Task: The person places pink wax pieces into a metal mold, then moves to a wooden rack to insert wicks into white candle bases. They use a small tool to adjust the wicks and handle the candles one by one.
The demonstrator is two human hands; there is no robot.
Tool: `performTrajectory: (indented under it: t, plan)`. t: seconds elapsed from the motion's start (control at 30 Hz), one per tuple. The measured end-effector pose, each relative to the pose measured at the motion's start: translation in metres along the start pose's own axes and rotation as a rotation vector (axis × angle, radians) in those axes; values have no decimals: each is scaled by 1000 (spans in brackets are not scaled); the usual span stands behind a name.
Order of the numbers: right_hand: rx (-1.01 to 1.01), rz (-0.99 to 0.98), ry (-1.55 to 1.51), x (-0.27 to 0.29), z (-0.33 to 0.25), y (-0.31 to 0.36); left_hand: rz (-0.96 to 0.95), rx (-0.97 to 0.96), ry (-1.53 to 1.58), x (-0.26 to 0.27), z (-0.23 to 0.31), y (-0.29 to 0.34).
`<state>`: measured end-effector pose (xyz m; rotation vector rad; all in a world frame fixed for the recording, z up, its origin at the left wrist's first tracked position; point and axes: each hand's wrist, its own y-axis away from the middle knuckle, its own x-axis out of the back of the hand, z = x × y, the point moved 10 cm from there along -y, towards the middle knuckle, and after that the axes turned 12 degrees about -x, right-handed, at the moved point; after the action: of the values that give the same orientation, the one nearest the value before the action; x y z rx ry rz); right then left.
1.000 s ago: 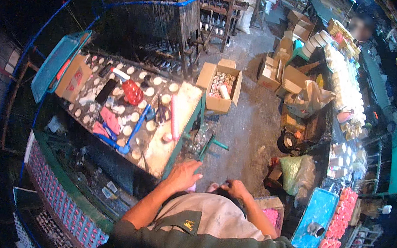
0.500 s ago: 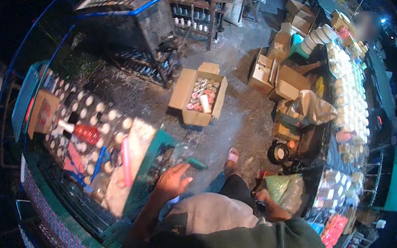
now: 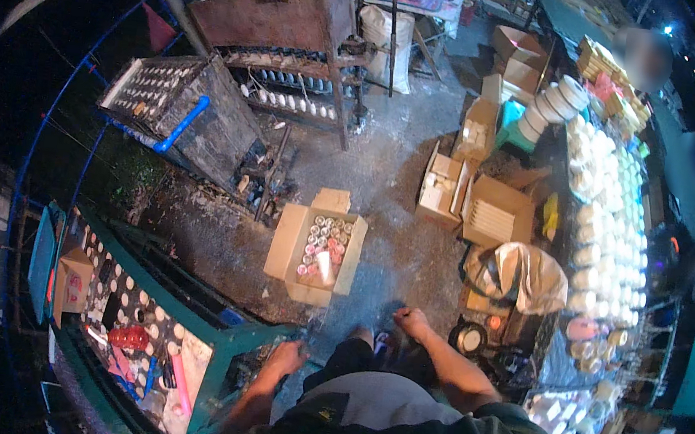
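An open box (image 3: 316, 252) of small jars sits on the floor just ahead of the person, between a workbench (image 3: 140, 339) at the left and stacked goods on a long table (image 3: 608, 236) at the right. Beyond it, more boxes (image 3: 476, 201) lie right of a rack (image 3: 285, 49). The left hand (image 3: 286, 359) is at the bench corner; the right hand (image 3: 408, 321) hangs near the feet.

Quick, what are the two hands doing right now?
Left hand: by the green table's corner; blurred, so open or closed cannot be told.
Right hand: curled above the floor; holding nothing visible.

Open cardboard box of small jars (image 3: 320, 252) on the floor, stacked white rolls (image 3: 555, 107), blue pipe (image 3: 182, 125), wooden rack (image 3: 286, 37)
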<state>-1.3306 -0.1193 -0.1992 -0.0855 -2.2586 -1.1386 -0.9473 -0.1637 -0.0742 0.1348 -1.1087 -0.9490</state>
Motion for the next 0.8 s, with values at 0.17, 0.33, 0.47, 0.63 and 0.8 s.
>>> performTrajectory:
  t: [0.17,0.33,0.47,0.63,0.8]
  plan:
    - [593,124,325,29,-49,-84,-105,-38,146,-79,-60,-68]
    - [186,-143,25,131,-27,-129,-14,129,464,-99,-141,-188]
    - [-8,117,301,238,39,-204,263,24,360,75,-78,-326]
    - [-163,-115,147,253,73,-305,375,13,212,283,-18,-366]
    - [170,-262,145,281,-28,-406,673,54,310,475,43,-394]
